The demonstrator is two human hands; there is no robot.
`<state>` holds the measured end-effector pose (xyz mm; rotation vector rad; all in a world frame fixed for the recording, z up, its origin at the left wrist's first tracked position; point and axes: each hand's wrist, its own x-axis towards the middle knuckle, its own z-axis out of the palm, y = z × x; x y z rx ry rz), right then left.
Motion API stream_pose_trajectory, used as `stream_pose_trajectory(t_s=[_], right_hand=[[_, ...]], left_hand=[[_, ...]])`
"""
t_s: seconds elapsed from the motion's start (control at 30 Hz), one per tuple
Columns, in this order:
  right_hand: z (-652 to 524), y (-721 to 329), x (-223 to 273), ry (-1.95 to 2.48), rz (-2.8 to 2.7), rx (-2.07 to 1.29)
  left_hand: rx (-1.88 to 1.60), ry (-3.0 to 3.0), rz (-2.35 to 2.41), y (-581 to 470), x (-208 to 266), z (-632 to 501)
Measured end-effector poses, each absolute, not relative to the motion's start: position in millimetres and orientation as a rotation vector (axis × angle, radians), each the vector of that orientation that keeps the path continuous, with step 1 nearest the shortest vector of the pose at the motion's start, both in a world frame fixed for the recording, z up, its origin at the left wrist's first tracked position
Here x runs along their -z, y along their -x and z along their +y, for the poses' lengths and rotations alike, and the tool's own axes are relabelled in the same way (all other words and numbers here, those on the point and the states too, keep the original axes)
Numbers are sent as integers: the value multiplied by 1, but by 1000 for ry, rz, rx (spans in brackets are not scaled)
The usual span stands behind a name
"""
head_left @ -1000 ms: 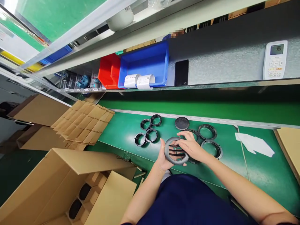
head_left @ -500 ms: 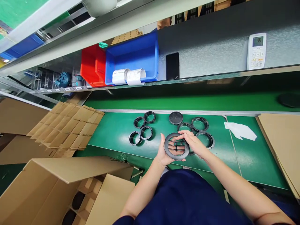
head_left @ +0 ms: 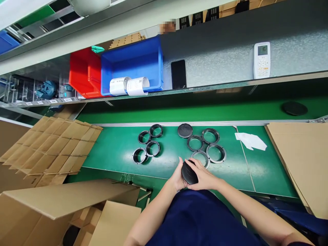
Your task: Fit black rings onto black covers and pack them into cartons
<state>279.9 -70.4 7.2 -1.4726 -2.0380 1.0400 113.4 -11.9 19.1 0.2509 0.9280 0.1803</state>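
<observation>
Both hands hold one black round part (head_left: pixel 189 173) just above the near edge of the green table (head_left: pixel 120 150), close to the body. The left hand (head_left: pixel 177 177) cups it from the left, fingers closed on its edge; the right hand (head_left: pixel 205 178) wraps it from the right, thumb over the top. The part is turned edge-on, so its face is hard to make out. Just beyond the hands lie four large rings (head_left: pixel 208 145) and a black disc (head_left: pixel 185 130); the nearest ring sits right behind the part. Four smaller rings (head_left: pixel 148 143) lie to the left. A white paper (head_left: pixel 250 141) rests to the right, cardboard dividers (head_left: pixel 58 143) at far left.
</observation>
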Motion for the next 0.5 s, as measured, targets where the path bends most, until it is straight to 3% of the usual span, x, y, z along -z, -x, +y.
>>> stream_pose_trajectory(t_s=[0.17,0.27,0.5], right_hand=[[-57,-302,30,1933,-1846,-592],[-52,-312,54,1979,-1979,-335],[-64,-270,88,1931,-2107,-235]], left_hand=[[-208,-656,1384,-129,18,-4],[-254,-716,1445,-143,37,3],[-355,-687,1421,-118,40,0]])
